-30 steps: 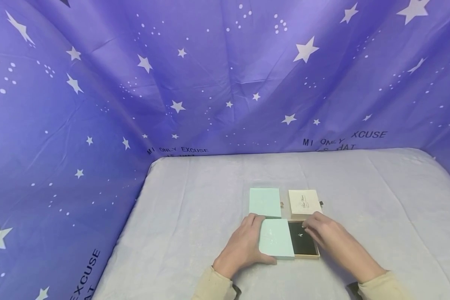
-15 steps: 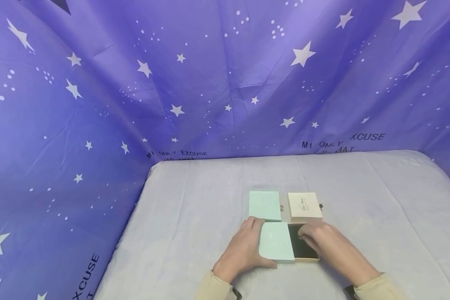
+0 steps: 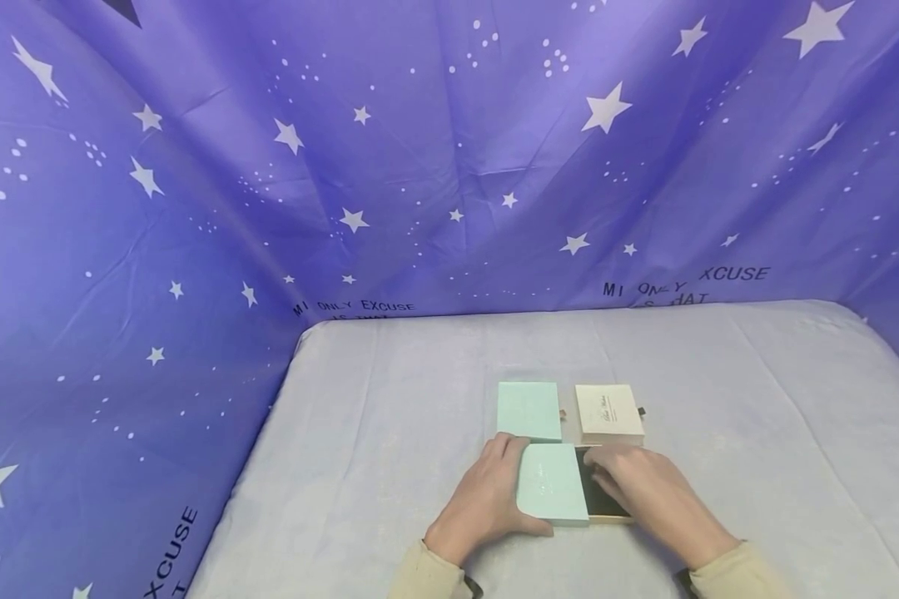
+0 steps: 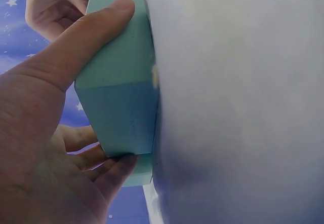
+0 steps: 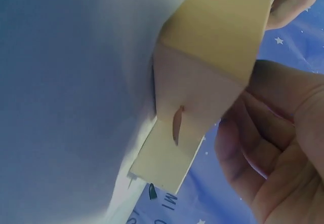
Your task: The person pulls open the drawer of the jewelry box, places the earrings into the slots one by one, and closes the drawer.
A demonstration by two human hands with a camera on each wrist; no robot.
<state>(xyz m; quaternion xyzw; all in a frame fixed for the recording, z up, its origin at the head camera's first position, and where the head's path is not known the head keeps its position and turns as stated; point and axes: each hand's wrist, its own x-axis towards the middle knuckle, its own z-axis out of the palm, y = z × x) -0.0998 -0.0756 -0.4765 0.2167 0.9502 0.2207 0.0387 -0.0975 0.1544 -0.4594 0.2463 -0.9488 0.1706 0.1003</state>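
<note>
A mint-green slide-out box (image 3: 550, 487) lies on the bed-like surface, its drawer (image 5: 217, 26) pulled partway out to the right. My left hand (image 3: 483, 495) grips the sleeve, thumb along the near side and fingers at the far side, as the left wrist view confirms on the green cover (image 4: 121, 72). My right hand (image 3: 644, 487) reaches over the drawer with curled fingers, fingertips down by the black lining (image 3: 605, 499) near the sleeve's edge. Those fingertips and anything between them are hidden. A small ribbon tab (image 5: 176, 126) hangs from the drawer's end.
Behind the open drawer box sit another mint-green box (image 3: 528, 410) and a cream box (image 3: 609, 410) with dark lettering and a black tab. Grey-white cloth (image 3: 367, 433) covers the surface. A purple star-print curtain (image 3: 419, 150) encloses the back and sides.
My right hand has moved left over the drawer and now covers the small silvery star-shaped piece seen on the black lining earlier. The left hand keeps its grip on the box.
</note>
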